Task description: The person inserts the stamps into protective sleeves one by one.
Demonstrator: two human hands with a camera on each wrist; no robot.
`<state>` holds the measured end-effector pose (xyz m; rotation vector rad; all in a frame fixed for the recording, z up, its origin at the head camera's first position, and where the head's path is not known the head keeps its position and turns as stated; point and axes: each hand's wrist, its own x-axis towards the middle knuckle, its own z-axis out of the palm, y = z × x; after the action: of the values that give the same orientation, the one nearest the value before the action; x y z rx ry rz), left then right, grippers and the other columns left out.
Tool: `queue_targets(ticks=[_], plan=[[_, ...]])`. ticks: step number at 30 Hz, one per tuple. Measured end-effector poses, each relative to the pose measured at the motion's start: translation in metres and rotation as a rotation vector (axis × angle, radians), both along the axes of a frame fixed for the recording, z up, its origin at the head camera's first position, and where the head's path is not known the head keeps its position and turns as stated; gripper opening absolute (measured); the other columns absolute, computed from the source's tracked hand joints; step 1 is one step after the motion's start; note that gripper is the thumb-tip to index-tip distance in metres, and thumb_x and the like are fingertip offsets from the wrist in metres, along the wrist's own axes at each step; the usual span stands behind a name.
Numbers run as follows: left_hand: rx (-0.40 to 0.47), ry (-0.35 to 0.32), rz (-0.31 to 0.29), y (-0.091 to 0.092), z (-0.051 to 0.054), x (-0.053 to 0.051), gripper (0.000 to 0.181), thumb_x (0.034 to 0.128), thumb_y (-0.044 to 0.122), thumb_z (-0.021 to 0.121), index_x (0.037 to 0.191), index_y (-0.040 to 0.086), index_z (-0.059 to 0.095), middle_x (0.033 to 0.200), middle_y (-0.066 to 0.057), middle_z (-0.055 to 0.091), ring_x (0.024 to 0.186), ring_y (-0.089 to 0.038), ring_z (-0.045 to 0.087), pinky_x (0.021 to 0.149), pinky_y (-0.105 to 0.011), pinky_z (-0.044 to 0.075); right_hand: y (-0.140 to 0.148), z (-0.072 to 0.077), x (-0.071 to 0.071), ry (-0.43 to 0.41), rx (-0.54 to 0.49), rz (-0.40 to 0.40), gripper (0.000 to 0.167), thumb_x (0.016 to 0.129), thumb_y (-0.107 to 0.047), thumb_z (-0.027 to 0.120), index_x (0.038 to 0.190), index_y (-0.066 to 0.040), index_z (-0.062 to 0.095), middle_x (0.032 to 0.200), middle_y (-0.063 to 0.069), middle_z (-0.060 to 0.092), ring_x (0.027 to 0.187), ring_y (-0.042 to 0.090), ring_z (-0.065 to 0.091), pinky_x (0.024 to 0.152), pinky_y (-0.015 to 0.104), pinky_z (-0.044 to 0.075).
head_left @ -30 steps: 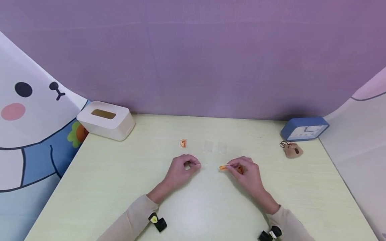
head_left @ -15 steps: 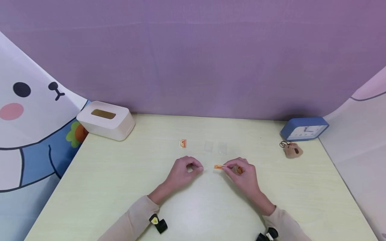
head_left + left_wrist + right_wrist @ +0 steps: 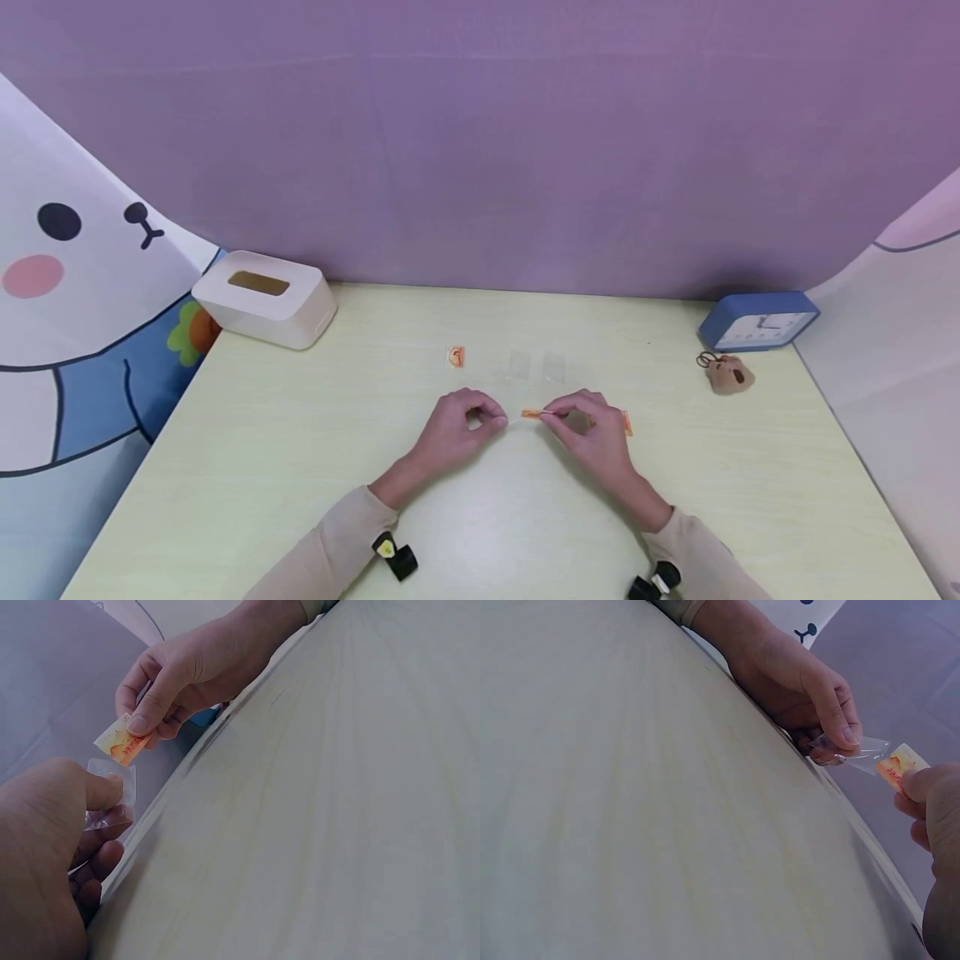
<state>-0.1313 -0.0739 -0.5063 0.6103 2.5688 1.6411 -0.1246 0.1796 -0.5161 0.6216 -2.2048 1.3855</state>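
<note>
Purple backdrop (image 3: 480,150), pale tabletop (image 3: 480,517), pinched card (image 3: 121,742)

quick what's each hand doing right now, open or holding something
Left hand: closed, pinching a piece of clear plastic.
Right hand: closed, pinching a small orange card.

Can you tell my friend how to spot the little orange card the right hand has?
Start at the pale table and find the person's right hand. It pinches a small orange-and-yellow card. Unlike the orange piece lying farther back on the table, this one is held, and unlike the clear bag in the left hand, it's colourful.
</note>
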Motion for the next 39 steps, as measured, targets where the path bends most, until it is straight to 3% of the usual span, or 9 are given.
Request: queue_targets(ticks=[8,19,27,39], plan=[[-0.03,0.005,-0.003,-0.0004,0.0009,0.0003,0.01,0.0998,0.017,0.084,0.096,0.008,0.083,0.093,0.005,0.076,0.09,-0.011,0.067,0.089,-0.031,0.056,-0.0009,-0.0008,0.0015,-0.055,0.029,0.009,0.026,0.081,0.008,0.093,0.093,-0.013,0.084,0.086,-0.004,0.08,0.079,0.016,0.068,0.084,0.028,0.043],[-0.1,0.001,0.006,-0.0007,-0.0017,-0.0008,0.004,0.0973,0.018,0.086,0.099,0.014,0.084,0.095,0.01,0.076,0.091,-0.01,0.065,0.091,-0.034,0.052,-0.0023,0.0,0.0011,-0.042,0.048,0.035,0.023,0.081,0.008,0.093,0.093,-0.01,0.085,0.087,-0.002,0.082,0.077,0.018,0.07,0.083,0.027,0.047],[-0.111,0.003,0.003,-0.0006,-0.0035,-0.0007,0.004,0.0961,0.018,0.087,0.097,0.02,0.085,0.092,0.015,0.074,0.089,-0.007,0.063,0.095,-0.037,0.048,-0.0033,0.0006,0.0005,-0.055,0.053,0.068,0.01,0.089,-0.003,0.092,0.095,-0.008,0.086,0.088,-0.003,0.081,0.078,0.015,0.068,0.08,0.031,0.049],[-0.106,0.001,0.016,-0.0004,-0.0049,-0.0008,0.005,0.0977,0.02,0.086,0.1,0.016,0.084,0.095,0.013,0.074,0.091,-0.008,0.064,0.097,-0.039,0.049,-0.0045,0.0009,0.0001,-0.045,0.058,0.034,0.02,0.084,0.006,0.091,0.096,-0.009,0.086,0.086,-0.003,0.081,0.077,0.015,0.067,0.078,0.035,0.05]])
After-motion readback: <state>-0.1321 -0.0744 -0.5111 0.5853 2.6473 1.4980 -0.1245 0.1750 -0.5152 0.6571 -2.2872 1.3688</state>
